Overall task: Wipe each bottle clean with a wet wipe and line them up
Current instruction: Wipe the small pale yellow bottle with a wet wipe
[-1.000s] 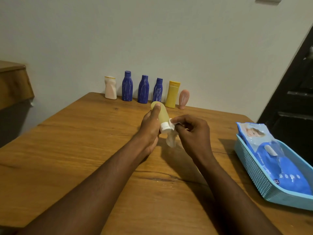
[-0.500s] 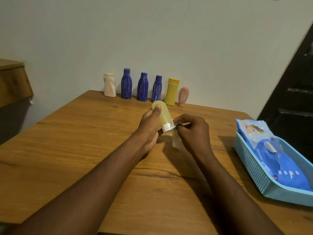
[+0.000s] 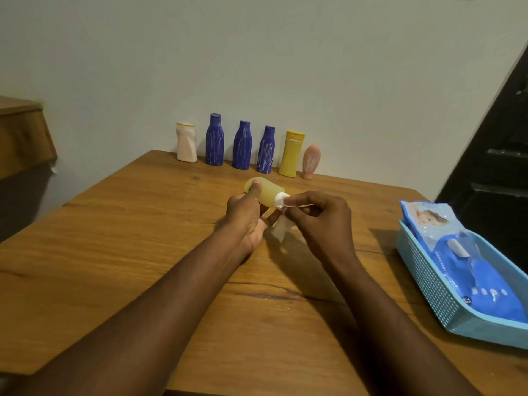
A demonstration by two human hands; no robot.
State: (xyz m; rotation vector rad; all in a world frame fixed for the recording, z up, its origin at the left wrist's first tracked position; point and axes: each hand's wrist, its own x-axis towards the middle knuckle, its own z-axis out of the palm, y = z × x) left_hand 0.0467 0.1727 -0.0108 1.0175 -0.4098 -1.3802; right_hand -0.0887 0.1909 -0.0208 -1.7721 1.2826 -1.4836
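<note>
- Wooden tabletop [image 3: 114,267] carries a blue basket [image 3: 428,284] of wipes at the right.
- Left grip [image 3: 245,221] wraps the pale yellow bottle [image 3: 267,192] above mid-tabletop, while right grip [image 3: 320,221] pinches a wet wipe [image 3: 279,232] against its white cap.
- Row of six bottles [image 3: 243,144] stands upright along the far wall.

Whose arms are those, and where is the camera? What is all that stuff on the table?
No machine here: the arms belong to a person. The camera sits on their head and looks down, so you see what they see. The left hand holds a small yellow-green bottle above the wooden table. The right hand pinches a white wet wipe against the bottle's narrow end. By the wall, six bottles stand in a row. On the right, a blue basket holds a pack of wipes.
</note>
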